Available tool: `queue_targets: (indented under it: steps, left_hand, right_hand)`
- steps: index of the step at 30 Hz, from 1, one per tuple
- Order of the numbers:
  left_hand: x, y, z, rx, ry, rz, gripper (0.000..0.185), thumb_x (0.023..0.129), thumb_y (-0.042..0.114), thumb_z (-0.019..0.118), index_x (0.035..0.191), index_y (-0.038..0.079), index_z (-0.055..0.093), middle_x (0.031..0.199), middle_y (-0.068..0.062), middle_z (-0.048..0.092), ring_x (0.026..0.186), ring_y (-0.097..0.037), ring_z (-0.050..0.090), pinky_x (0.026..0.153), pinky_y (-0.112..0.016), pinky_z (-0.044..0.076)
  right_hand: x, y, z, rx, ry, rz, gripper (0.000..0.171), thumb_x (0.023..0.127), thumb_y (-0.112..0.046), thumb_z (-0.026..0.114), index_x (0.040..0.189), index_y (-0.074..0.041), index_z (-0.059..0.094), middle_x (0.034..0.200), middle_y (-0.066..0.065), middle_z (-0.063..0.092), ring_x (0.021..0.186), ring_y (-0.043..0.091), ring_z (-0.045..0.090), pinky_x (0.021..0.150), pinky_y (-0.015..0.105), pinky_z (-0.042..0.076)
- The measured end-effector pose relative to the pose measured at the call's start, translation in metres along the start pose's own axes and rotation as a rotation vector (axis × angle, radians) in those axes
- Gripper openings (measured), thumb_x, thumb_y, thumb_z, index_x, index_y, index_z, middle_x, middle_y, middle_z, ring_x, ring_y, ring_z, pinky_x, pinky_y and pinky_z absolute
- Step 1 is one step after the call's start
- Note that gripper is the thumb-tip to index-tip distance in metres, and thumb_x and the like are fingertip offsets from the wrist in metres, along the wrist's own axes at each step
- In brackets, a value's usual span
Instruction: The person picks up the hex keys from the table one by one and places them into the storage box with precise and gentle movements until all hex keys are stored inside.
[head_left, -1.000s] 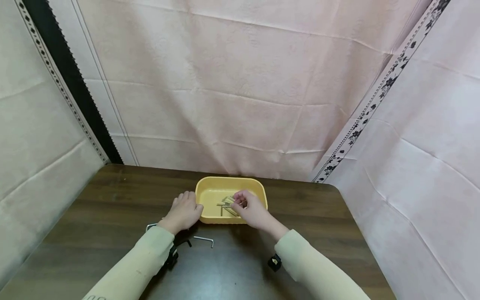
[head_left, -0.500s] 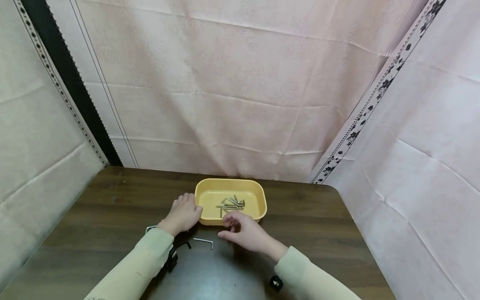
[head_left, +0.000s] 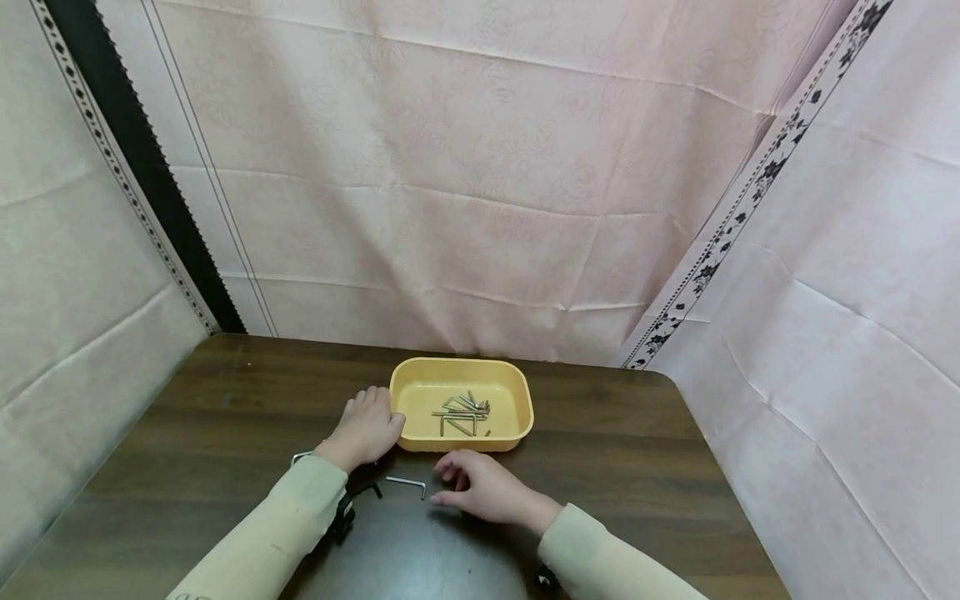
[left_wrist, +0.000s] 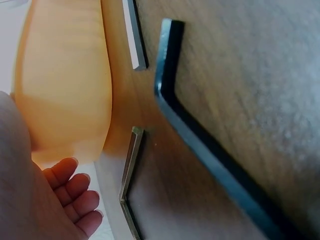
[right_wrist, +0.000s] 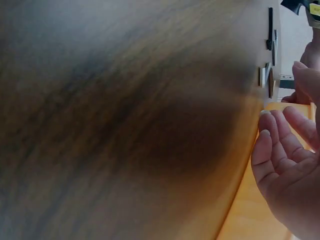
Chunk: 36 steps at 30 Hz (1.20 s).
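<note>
Right hand point(head_left: 480, 488) low over the dark wooden table point(head_left: 637, 450), fingers loose and apart, holding nothing, just right of the small silver L-shaped hex key point(head_left: 407, 482) lying before the shallow yellow plastic tray point(head_left: 525, 410). Left hand point(head_left: 367, 427) resting relaxed against the tray's left wall. Best to pinch the key's long shank with thumb and forefinger, lifting clear of the near rim.

A dark wood-grain worktop point(head_left: 645, 450) carries everything. Behind it hangs creased pale pink cloth point(head_left: 465, 167), and more of it covers the right side. A floral-patterned border strip point(head_left: 742, 208) runs diagonally at the right; a black strip point(head_left: 142, 158) with a dotted edge runs at the left.
</note>
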<state>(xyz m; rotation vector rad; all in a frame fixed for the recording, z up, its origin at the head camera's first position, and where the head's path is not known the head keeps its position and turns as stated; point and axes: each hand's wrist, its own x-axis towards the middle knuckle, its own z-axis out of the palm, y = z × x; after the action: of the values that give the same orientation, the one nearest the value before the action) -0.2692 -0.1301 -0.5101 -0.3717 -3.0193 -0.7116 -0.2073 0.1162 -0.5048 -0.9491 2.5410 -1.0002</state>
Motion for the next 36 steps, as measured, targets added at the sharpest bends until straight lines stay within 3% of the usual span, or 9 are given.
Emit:
queue_targets:
  steps: [16, 22, 36]
  left_hand:
    - [0.0, 0.001, -0.002, 0.012, -0.009, -0.017, 0.029, 0.094, 0.028, 0.044, 0.105, 0.002, 0.048, 0.094, -0.009, 0.042, 0.089, -0.027, 0.039, 0.081, -0.044, 0.032]
    - [0.001, 0.003, -0.003, 0.0, 0.009, -0.014, 0.028, 0.093, 0.027, 0.045, 0.104, 0.001, 0.048, 0.093, -0.009, 0.043, 0.088, -0.027, 0.039, 0.08, -0.044, 0.032]
    - [-0.001, 0.004, -0.005, -0.005, -0.012, -0.023, 0.025, 0.094, 0.027, 0.044, 0.101, 0.003, 0.048, 0.092, -0.009, 0.042, 0.087, -0.027, 0.038, 0.079, -0.043, 0.031]
  right_hand:
    - [0.023, -0.008, 0.017, -0.099, 0.013, 0.023, 0.036, 0.083, -0.037, 0.075, 0.108, -0.013, 0.064, 0.092, -0.007, 0.06, 0.083, 0.004, 0.056, 0.073, 0.019, 0.045]
    - [0.029, -0.009, 0.021, -0.179, -0.008, 0.057, 0.023, 0.083, -0.034, 0.075, 0.097, -0.018, 0.065, 0.089, -0.011, 0.055, 0.08, 0.002, 0.052, 0.073, 0.02, 0.043]
    - [0.018, -0.009, 0.017, -0.186, -0.071, 0.066, 0.016, 0.085, -0.024, 0.074, 0.095, -0.018, 0.063, 0.09, -0.009, 0.052, 0.077, 0.002, 0.05, 0.071, 0.02, 0.043]
